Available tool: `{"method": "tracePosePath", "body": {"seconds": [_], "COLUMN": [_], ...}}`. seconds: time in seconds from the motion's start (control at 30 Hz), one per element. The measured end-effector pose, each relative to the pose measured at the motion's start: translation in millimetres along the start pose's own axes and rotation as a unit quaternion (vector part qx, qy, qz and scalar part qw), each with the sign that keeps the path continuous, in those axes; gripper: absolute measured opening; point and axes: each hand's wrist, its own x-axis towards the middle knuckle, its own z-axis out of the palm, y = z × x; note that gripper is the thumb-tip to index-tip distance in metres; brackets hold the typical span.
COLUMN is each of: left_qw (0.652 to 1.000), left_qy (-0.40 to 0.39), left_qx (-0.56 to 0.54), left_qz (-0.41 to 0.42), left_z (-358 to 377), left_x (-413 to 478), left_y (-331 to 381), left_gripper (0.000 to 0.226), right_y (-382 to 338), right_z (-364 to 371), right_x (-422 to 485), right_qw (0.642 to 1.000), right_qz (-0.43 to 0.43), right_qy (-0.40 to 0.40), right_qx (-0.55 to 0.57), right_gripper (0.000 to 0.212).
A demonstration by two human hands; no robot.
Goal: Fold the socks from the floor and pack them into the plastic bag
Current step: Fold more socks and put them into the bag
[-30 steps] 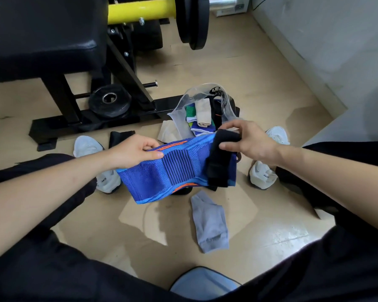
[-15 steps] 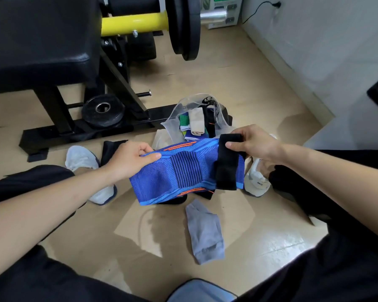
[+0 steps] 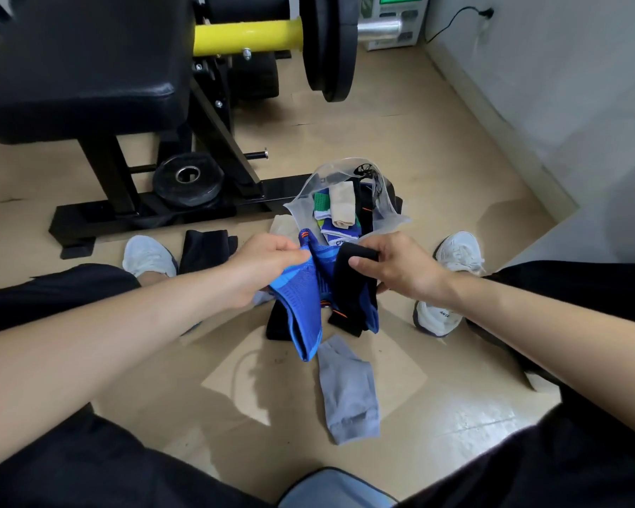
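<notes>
your left hand [image 3: 268,258] pinched one end of the blue sock [image 3: 301,306], right hand [image 3: 393,267] its black-banded end; ends held close, likely folding it for the plastic bag [image 3: 340,166].

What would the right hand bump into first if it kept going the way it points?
Most likely the left hand. The right hand points sideways towards it, and only the blue sock and black sock they grip hang between them. From one view, depth is a bit unsure.
</notes>
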Motion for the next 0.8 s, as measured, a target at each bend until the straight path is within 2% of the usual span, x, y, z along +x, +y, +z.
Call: {"method": "tracePosePath", "body": {"seconds": [0.13,0.3,0.43,0.5,0.6,0.7,0.8], "left_qw": [0.996,0.983,0.977,0.98,0.994,0.998,0.994], "left_qy": [-0.009,-0.01,-0.026,-0.044,-0.035,0.041,0.089], "left_qx": [-0.08,-0.179,-0.209,-0.194,-0.103,-0.026,-0.024], "left_qz": [-0.029,-0.033,-0.034,-0.016,0.028,0.045,0.057], "left_z": [12,21,19,17,16,14,13], "left_x": [-11,-21,-22,-23,-23,-20,-19], "left_y": [9,17,16,14,12,7,3], "left_gripper": [0.012,0.008,0.032,0.034,0.027,0.018,0.013], "right_y": [-5,-12,-13,-12,-10,-10,-10], "right_z": [11,22,23,21,19,10,4], "right_x": [-2,-8,-9,-9,-6,-4,-4], "right_qw": [1.0,0.992,0.985,0.986,0.993,0.998,0.998], "right_qz": [-0.002,-0.001,-0.004,-0.016,-0.022,-0.005,0.002], "right_qy": [-0.023,-0.064,-0.074,-0.073,-0.051,-0.009,-0.001], "right_qx": [0.012,0.111,0.157,0.148,0.101,0.069,0.068], "right_gripper": [0.022,0.023,0.023,0.017,0.013,0.012,0.011]}}
